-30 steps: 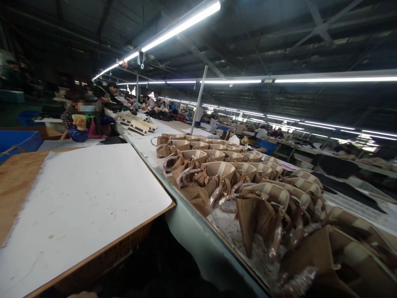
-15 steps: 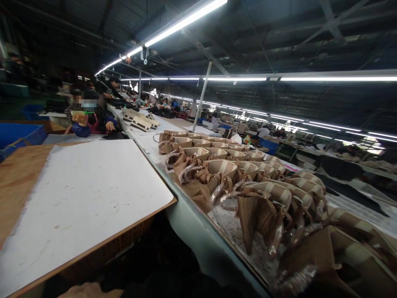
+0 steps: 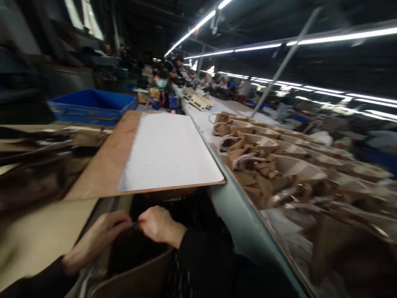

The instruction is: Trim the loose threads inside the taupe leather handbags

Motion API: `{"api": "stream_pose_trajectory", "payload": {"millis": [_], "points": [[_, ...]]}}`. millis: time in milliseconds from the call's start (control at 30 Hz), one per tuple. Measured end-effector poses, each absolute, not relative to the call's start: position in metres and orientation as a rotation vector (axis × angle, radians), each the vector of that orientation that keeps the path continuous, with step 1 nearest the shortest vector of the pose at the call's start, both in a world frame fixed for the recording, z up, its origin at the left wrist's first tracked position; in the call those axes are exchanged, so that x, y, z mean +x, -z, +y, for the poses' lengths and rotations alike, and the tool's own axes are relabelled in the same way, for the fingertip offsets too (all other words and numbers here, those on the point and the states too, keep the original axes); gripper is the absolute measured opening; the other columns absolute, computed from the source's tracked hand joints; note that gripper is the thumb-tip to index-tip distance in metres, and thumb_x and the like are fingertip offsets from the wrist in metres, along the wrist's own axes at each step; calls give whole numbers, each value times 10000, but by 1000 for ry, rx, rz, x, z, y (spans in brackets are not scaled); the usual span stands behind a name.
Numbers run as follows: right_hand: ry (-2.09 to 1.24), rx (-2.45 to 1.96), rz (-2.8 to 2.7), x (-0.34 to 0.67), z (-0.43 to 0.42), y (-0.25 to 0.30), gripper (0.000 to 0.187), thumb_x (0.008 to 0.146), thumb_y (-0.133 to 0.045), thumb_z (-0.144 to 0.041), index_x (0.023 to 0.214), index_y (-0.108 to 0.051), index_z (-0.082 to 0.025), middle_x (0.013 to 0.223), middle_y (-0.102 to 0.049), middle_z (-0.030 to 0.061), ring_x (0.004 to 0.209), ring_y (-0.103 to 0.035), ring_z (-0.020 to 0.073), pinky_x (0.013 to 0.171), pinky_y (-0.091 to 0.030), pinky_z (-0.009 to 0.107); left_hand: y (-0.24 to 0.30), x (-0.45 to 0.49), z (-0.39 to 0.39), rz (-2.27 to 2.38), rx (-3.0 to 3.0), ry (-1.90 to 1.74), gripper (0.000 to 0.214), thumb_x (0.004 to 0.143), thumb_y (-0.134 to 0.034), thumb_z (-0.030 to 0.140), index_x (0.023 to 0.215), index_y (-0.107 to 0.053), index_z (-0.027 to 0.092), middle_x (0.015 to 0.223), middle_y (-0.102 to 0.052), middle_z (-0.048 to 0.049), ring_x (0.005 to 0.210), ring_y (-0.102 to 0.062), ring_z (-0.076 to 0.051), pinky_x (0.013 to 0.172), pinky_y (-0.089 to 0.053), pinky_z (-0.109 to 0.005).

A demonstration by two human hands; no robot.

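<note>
My left hand [image 3: 104,234] and my right hand [image 3: 159,224] are close together, low in the middle of the view, in front of the board's near edge. Both are closed, fingertips pinched toward each other. Something thin and dark shows between them, too blurred to name. Just below lies a brown panel or bag side [image 3: 139,275] with a curved upper edge; whether it joins what I pinch cannot be made out. Ahead is a wooden board [image 3: 99,165] bearing a white sheet [image 3: 169,153].
Rows of brown handbags [image 3: 297,165] with plastic-wrapped handles stand on the long table [image 3: 238,223] at right. Blurred brown bags [image 3: 37,165] lie at left above a pale surface [image 3: 43,236]. A blue bin [image 3: 93,105] stands behind. A co-worker [image 3: 161,93] sits beyond the board.
The view has swung left and downward, bringing the left-hand bags and whole blue bin into sight. Both hands have come up into view, pinched together; before, only part of one showed.
</note>
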State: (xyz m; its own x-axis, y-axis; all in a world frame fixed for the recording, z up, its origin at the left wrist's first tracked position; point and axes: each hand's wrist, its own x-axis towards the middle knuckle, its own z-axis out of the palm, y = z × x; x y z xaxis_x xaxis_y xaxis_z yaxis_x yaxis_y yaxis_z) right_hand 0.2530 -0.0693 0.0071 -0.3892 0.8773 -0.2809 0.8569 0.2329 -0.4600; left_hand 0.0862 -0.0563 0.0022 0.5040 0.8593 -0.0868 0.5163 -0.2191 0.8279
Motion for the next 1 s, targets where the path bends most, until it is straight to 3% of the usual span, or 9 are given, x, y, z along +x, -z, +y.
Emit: {"api": "stream_pose_trajectory", "payload": {"millis": [67, 300, 500, 700, 833, 1000], "points": [[-883, -1690, -2415, 256, -71, -11, 270, 798, -438, -331, 787, -678, -207, 772, -682, 37, 728, -585, 160, 602, -372, 233, 1, 78, -59, 1252, 1838, -496, 233, 744, -552, 313, 647, -640, 119, 618, -577, 1, 616, -510, -123, 569, -375, -213], [-1062, -1684, -2283, 259, -70, -13, 308, 810, -429, -355, 648, -618, -173, 595, -560, -10, 604, -481, 106, 537, -275, 211, 0, 68, -64, 1223, 1519, -528, 270, 711, -537, 299, 876, -642, 114, 620, -532, 17, 558, -446, -89, 506, -338, -193], [-1099, -1666, -2268, 259, -72, -17, 312, 799, -443, -364, 602, -582, -166, 552, -487, -29, 574, -434, 97, 523, -252, 215, 6, 60, -66, 1109, 1362, -538, 283, 615, -576, 177, 871, -629, 71, 579, -501, 25, 524, -427, -78, 490, -343, -195], [-1134, -1737, -2273, 253, -70, -20, 321, 802, -438, -385, 626, -598, -169, 573, -508, -29, 586, -442, 100, 525, -251, 215, 1, 67, -66, 1157, 1501, -539, 268, 705, -553, 297, 865, -655, 108, 646, -555, 12, 567, -453, -88, 520, -359, -196], [-1074, -1754, -2293, 248, -71, -22, 299, 805, -444, -375, 657, -616, -181, 632, -562, -16, 639, -485, 110, 549, -259, 214, -1, 74, -69, 1229, 1709, -585, 217, 713, -547, 275, 801, -678, 126, 726, -617, -10, 699, -522, -128, 651, -392, -214], [-1042, -1722, -2304, 252, -72, -15, 308, 807, -445, -373, 691, -652, -176, 650, -604, -1, 645, -509, 118, 549, -277, 215, -4, 82, -70, 1263, 1770, -542, 216, 718, -510, 257, 757, -668, 115, 707, -608, -17, 692, -516, -134, 641, -380, -213]]}}
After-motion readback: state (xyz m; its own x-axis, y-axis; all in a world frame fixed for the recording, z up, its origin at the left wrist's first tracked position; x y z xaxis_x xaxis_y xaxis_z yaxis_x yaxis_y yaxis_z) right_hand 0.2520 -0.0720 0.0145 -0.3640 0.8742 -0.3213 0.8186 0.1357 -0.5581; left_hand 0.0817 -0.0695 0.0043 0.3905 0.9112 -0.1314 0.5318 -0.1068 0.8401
